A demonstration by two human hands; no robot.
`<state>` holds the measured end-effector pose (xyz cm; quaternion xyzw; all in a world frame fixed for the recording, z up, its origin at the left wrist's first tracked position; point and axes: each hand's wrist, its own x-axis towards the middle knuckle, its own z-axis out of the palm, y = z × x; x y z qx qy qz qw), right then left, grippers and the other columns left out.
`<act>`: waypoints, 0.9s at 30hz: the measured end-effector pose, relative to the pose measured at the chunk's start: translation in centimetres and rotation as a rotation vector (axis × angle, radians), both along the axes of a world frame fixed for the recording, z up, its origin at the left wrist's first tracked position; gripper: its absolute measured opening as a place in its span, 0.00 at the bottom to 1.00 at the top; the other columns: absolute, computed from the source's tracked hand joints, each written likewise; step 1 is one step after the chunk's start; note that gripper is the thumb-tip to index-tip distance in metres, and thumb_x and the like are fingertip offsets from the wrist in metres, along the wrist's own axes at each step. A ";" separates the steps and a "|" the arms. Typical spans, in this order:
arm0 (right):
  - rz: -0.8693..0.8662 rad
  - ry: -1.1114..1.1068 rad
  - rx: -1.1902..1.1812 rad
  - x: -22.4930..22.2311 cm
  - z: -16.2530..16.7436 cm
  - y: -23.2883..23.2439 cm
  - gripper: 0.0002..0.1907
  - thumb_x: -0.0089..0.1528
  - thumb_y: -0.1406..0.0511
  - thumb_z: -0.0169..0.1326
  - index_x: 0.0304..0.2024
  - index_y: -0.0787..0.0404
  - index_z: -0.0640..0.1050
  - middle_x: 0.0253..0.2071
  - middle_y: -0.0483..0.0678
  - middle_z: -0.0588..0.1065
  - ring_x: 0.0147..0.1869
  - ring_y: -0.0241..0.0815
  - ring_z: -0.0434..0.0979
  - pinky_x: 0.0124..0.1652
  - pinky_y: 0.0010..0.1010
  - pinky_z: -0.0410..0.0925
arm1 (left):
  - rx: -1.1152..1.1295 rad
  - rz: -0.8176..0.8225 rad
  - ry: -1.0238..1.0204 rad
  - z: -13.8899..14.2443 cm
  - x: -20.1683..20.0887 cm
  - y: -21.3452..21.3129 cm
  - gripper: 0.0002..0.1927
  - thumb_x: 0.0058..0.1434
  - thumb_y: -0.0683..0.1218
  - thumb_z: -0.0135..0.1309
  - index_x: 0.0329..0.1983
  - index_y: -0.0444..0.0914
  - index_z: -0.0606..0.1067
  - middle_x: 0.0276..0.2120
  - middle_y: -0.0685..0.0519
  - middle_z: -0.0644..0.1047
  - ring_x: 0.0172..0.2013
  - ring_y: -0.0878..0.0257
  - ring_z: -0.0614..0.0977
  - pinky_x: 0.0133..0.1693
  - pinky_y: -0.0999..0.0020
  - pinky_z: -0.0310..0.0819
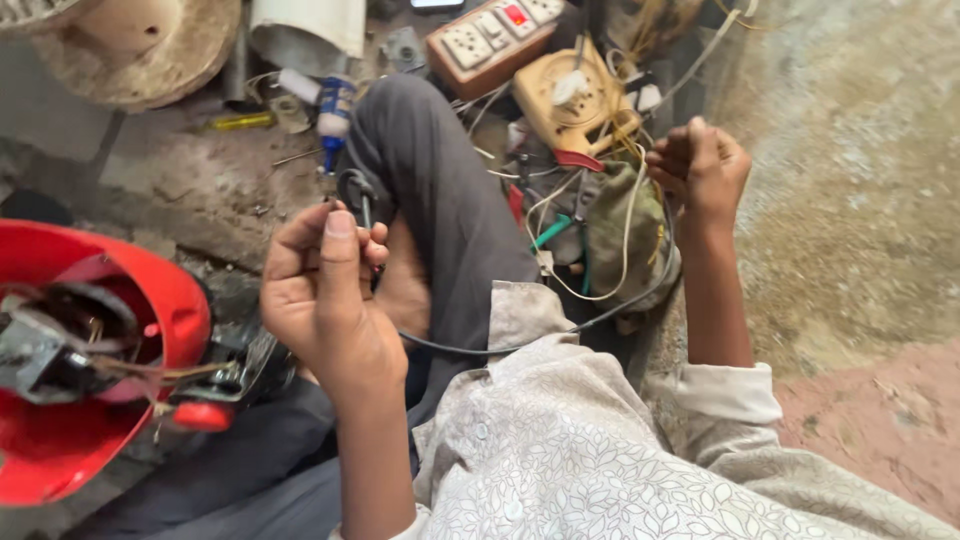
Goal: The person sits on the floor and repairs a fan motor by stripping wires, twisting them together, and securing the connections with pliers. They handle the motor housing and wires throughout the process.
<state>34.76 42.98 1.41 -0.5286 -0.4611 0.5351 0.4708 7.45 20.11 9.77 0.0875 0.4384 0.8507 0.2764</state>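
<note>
I see the black wire (520, 345) run from my left hand (320, 300) over to my right hand (700, 165), at abt 2 o'clock. Both hands are pinched tight on its ends; the wire sags in the middle, thin, smooth, bendy. A red shell (150, 290) lies at 9 o'clock, hard & shiny w/ metal bits inside.
</note>
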 end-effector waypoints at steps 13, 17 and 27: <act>0.207 -0.835 0.222 -5.9 -0.8 -2.3 0.15 0.63 0.59 0.59 0.39 0.67 0.81 0.33 0.57 0.81 0.36 0.48 0.83 0.39 0.38 0.73 | -0.055 0.031 0.039 -0.6 -0.3 1.5 0.05 0.67 0.37 0.58 0.45 0.31 0.78 0.38 0.50 0.81 0.36 0.65 0.83 0.39 0.72 0.81; 0.565 -1.294 -0.222 -6.2 -1.1 -2.7 0.27 0.64 0.49 0.60 0.37 0.70 0.82 0.36 0.62 0.80 0.42 0.56 0.82 0.44 0.44 0.72 | -0.101 0.049 0.119 -1.5 0.2 1.7 0.03 0.68 0.36 0.57 0.43 0.30 0.78 0.36 0.50 0.80 0.35 0.67 0.80 0.37 0.75 0.76; -0.013 -1.509 0.160 -9.2 -6.2 -6.9 0.53 0.43 0.47 0.73 0.59 0.69 0.65 0.52 0.65 0.66 0.57 0.65 0.66 0.50 0.53 0.67 | -0.077 -0.054 -0.055 -3.0 -0.4 2.4 0.08 0.64 0.36 0.57 0.46 0.30 0.78 0.36 0.50 0.81 0.35 0.66 0.83 0.39 0.73 0.83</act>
